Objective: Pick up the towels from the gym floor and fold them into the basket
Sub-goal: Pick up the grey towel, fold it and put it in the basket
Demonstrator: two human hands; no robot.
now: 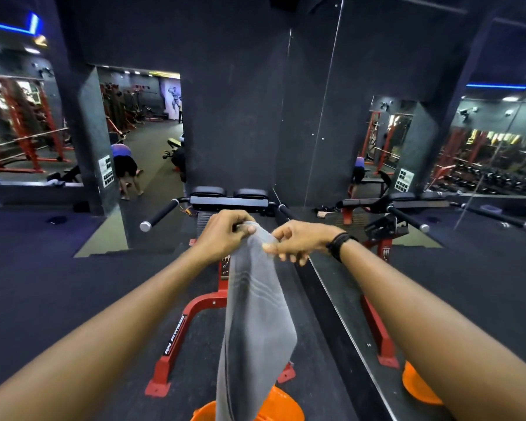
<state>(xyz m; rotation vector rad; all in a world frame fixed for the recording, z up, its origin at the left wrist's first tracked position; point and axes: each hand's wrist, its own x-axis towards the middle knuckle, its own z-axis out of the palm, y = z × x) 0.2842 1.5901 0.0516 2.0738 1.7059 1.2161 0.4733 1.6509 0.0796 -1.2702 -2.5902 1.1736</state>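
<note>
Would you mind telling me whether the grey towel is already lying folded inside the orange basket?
No, the grey towel hangs unfolded from the left hand and right hand, above the orange basket.

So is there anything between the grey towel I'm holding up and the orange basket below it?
Nothing visible. The grey towel hangs straight down from your left hand and right hand, and its lower end already overlaps the orange basket. The red machine frame sits behind the towel, not in its path.
</note>
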